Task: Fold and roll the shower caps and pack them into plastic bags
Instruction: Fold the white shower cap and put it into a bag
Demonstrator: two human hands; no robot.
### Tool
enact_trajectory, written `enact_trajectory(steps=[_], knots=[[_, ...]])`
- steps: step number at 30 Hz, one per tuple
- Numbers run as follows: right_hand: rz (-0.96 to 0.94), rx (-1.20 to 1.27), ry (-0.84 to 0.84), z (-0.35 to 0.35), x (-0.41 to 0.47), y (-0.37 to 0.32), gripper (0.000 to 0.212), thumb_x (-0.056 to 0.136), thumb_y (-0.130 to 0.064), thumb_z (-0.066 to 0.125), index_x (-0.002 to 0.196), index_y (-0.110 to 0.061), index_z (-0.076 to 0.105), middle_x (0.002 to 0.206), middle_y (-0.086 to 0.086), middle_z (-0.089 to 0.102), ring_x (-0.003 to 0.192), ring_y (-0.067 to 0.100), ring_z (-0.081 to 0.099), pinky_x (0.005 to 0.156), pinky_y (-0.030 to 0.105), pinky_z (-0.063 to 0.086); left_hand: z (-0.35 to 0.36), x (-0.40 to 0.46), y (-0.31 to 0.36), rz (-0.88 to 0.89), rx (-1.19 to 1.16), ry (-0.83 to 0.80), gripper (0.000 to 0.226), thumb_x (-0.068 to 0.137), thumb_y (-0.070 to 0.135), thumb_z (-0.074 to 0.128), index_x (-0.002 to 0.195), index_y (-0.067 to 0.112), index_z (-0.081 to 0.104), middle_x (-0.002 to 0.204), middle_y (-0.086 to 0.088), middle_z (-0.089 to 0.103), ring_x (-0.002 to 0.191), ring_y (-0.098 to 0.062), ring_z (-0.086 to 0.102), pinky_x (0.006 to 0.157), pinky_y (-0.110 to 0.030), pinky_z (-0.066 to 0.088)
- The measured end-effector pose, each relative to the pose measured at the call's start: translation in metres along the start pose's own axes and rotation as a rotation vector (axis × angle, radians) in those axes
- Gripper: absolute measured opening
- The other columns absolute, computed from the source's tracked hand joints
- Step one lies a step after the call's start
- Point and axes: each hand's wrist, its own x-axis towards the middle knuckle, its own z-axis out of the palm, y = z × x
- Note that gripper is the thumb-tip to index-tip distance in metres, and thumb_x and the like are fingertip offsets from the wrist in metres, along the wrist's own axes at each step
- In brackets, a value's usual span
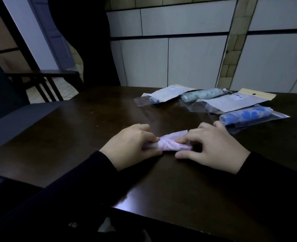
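A pink-and-white shower cap [168, 143] lies on the dark wooden table [74, 137] as a short, partly rolled bundle, with a flat corner sticking out toward the far side. My left hand [132, 145] pinches its left end between thumb and fingers. On the right end, my right hand [210, 147] has its fingertips curled over the roll and its thumb on the table in front. At the back right, a blue rolled cap [245, 116] and a green rolled cap [203, 95] each sit inside a clear plastic bag.
Two more flat plastic bags [163, 96] [231, 102] with white card inserts lie among the packed ones. A dark wooden chair [44, 81] stands off the table's left side. The tiled wall [179, 49] rises just behind the table.
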Motion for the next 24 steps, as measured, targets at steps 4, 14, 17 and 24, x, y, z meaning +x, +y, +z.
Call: enact_trajectory(steps=[4,14,17,24], knots=[[0.012,0.021,-0.017,0.000,0.004,0.006,0.028,0.081,-0.067,0.050,0.103,-0.053,0.061,0.095,-0.022,0.064,0.092,-0.001,0.043,0.082,0.028,0.023,-0.004,0.005,-0.002,0.014,-0.056,-0.043,0.033,0.085,0.049,0.064,0.098,0.021,0.075,0.081,0.007,0.056,0.075,-0.009,0.056,0.069,-0.034,0.050],[0.137,0.548,-0.318,-0.016,0.002,0.012,0.011,0.084,-0.043,0.065,0.093,-0.044,0.072,0.092,-0.024,0.072,0.089,-0.010,0.063,0.083,0.015,0.048,-0.017,0.009,0.006,-0.115,-0.243,-0.268,0.023,0.087,0.049,0.061,0.104,0.034,0.068,0.082,0.020,0.063,0.080,0.003,0.059,0.074,-0.018,0.047],[0.166,0.540,-0.213,-0.009,0.000,0.008,0.015,0.085,-0.043,0.066,0.099,-0.044,0.071,0.095,-0.023,0.071,0.093,-0.008,0.062,0.081,0.012,0.045,-0.017,0.009,0.008,-0.076,-0.287,-0.216,0.014,0.087,0.041,0.065,0.100,0.037,0.064,0.083,0.018,0.063,0.078,-0.001,0.061,0.071,-0.017,0.048],[0.057,0.140,0.239,0.007,-0.007,-0.001,0.011,0.085,-0.048,0.061,0.095,-0.045,0.065,0.100,-0.024,0.053,0.097,0.002,0.042,0.084,0.030,0.025,-0.008,0.009,0.003,-0.009,-0.135,-0.086,0.014,0.090,0.034,0.063,0.098,0.026,0.071,0.092,0.010,0.060,0.083,-0.004,0.052,0.074,-0.014,0.041]])
